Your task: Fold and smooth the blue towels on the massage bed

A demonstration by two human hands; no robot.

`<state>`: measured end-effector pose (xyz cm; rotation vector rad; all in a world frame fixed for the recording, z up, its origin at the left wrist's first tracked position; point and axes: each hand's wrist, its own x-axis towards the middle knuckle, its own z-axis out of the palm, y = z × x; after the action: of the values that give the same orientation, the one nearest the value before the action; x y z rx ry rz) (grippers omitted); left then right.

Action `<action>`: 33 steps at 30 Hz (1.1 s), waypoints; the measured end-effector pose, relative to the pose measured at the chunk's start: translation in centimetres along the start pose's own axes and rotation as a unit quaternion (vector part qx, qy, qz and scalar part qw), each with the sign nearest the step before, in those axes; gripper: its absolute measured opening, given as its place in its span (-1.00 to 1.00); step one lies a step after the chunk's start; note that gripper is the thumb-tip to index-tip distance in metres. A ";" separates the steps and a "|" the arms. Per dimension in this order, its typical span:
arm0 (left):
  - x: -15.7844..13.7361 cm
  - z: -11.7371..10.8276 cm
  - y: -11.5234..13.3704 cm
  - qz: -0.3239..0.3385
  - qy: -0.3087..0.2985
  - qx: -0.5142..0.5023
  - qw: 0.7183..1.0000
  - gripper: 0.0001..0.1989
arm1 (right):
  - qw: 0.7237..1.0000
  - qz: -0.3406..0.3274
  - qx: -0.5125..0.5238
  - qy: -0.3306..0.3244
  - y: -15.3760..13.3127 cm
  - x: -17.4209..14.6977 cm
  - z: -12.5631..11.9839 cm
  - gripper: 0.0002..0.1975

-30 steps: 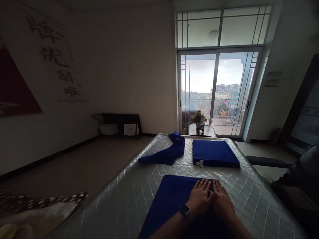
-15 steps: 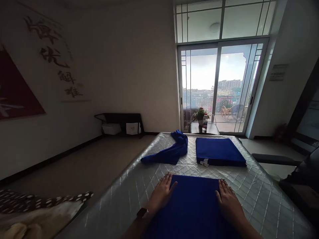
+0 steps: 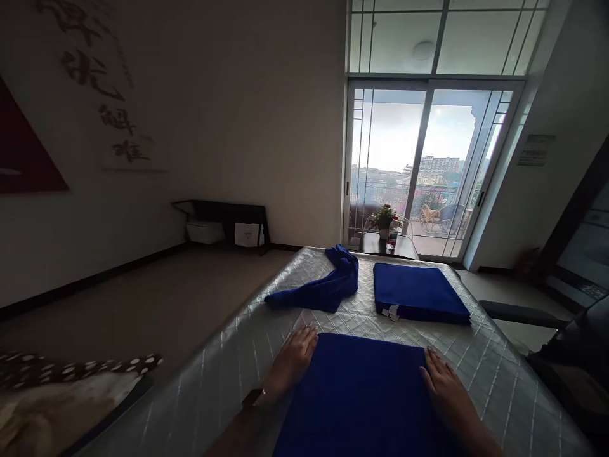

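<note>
On my left, the silver-grey quilted tabletop point(image 3: 204, 387) ends in a long slanting edge, tan floor point(image 3: 157, 285) beyond it. My left hand point(image 3: 292, 355) lies flattened, fingers straight and close together, along the left edge of the flat, dark-blue folded cloth point(image 3: 361, 387) before me, fingertips by its far left corner. Farther up lies a crumpled blue cloth point(image 3: 328, 285), its pointed end near the tabletop's left edge; a strip of quilting separates the two. Right of that, a thick blue folded bundle point(image 3: 419, 289) sits near the right edge. My right hand point(image 3: 447, 381), equally flat with fingers extended, rests at the folded cloth's right edge, with quilting on its outer side.

Large brush-style Chinese characters point(image 3: 90, 76) run down the left wall, blurred. Print on a white bag point(image 3: 248, 235), the label on a clear red-capped bottle point(image 3: 392, 235), the bundle's white tag point(image 3: 392, 312) and the grey wall notice point(image 3: 533, 152) at right are all too small to read.
</note>
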<state>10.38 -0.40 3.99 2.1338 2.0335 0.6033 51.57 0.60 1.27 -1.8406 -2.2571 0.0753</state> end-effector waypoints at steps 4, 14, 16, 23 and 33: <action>0.6 0.0 -0.7 -0.021 0.012 -0.047 0.999 -0.45 | 0.999 0.007 0.026 0.017 1.4 0.3 0.0 -0.31; 1.6 1.2 -0.8 -0.013 0.081 -0.108 0.991 -0.66 | 0.990 0.037 0.092 0.099 1.7 0.9 -0.3 -0.41; 1.8 1.3 -0.5 -0.009 0.095 -0.128 0.987 -0.70 | 0.989 0.049 0.094 0.107 1.4 1.0 -0.5 -0.43; 2.0 1.0 -0.3 -0.013 0.097 -0.210 0.973 -0.82 | 0.970 0.075 0.181 0.143 1.4 1.5 -0.9 -0.62; 1.6 -0.1 1.5 -0.053 0.078 -0.417 0.904 -0.71 | 0.916 0.079 0.355 0.169 1.4 1.8 -1.3 -0.67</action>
<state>11.77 1.03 4.94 1.4783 1.5013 1.3549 52.85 2.55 2.54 -1.4792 -1.5479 0.4923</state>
